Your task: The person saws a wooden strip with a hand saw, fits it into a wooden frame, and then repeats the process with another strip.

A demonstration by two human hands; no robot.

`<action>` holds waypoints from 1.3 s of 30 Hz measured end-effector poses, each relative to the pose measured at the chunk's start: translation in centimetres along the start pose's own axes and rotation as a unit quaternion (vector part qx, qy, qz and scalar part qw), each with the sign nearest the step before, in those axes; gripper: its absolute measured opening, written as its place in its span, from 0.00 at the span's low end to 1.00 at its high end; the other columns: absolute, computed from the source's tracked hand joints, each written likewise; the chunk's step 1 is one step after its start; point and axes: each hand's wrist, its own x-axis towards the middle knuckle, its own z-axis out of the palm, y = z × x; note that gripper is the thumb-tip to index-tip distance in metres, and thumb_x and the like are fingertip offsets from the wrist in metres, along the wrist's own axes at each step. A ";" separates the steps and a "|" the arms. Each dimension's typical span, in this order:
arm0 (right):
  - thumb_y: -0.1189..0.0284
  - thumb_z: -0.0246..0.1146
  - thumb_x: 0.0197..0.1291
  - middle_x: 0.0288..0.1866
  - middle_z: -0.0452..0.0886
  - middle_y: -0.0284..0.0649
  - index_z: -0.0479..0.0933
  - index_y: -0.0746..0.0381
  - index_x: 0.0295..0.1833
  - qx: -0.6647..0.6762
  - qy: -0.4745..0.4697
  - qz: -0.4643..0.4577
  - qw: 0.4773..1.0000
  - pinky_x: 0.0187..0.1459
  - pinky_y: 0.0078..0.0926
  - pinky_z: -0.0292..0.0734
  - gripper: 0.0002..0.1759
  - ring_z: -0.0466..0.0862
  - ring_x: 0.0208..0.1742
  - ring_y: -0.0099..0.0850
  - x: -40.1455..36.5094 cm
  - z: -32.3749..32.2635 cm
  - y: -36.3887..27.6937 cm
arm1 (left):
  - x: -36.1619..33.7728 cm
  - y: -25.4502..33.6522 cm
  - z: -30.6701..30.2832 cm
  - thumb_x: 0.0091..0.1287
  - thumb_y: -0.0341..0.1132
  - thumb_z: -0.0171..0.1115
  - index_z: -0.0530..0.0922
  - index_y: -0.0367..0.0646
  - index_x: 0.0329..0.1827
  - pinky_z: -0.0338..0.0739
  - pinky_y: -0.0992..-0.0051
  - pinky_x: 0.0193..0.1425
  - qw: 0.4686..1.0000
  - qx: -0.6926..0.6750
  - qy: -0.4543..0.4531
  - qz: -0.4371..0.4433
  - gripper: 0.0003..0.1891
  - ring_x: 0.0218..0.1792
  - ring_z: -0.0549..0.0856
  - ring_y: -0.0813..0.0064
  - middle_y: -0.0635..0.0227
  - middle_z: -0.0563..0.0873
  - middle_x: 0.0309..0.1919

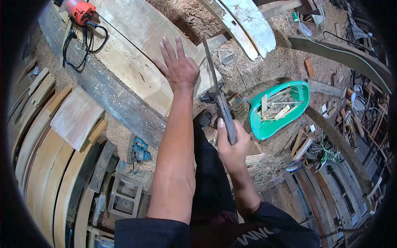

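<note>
The right hand is gripping a seemingly light, springy saw by its handle, while the left hand, fingers splayed, is resting on a heavy-looking board.

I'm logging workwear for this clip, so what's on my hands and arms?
Your left hand and right hand are bare: no gloves, and no watch or rings that show. Both forearms are uncovered below dark, short sleeves. Pale lettering marks the dark cloth by your right arm.
</note>
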 end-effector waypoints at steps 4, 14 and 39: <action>0.67 0.65 0.69 0.17 0.73 0.46 0.76 0.66 0.33 -0.025 0.026 -0.112 0.993 0.24 0.34 0.70 0.15 0.73 0.17 0.28 5.1 3.2 -0.8 | -0.4 -0.2 0.0 0.65 0.36 0.54 0.59 0.53 0.82 0.37 0.35 0.80 1.000 0.002 0.009 0.004 0.38 0.83 0.53 0.52 0.53 0.53 0.83; 0.65 0.65 0.69 0.18 0.74 0.45 0.76 0.66 0.32 -0.014 0.037 -0.086 0.996 0.24 0.34 0.70 0.16 0.73 0.17 0.31 4.7 1.8 0.3 | 0.1 0.0 0.1 0.66 0.37 0.54 0.59 0.54 0.82 0.37 0.35 0.80 1.000 -0.011 0.024 0.008 0.37 0.83 0.53 0.53 0.53 0.54 0.83; 0.64 0.67 0.66 0.19 0.78 0.48 0.79 0.67 0.36 -0.009 0.032 -0.100 0.994 0.28 0.37 0.76 0.15 0.82 0.20 0.43 6.1 3.5 1.8 | -0.1 -0.2 0.6 0.67 0.37 0.52 0.60 0.53 0.81 0.37 0.35 0.80 0.999 -0.009 0.049 0.021 0.35 0.82 0.53 0.52 0.52 0.55 0.82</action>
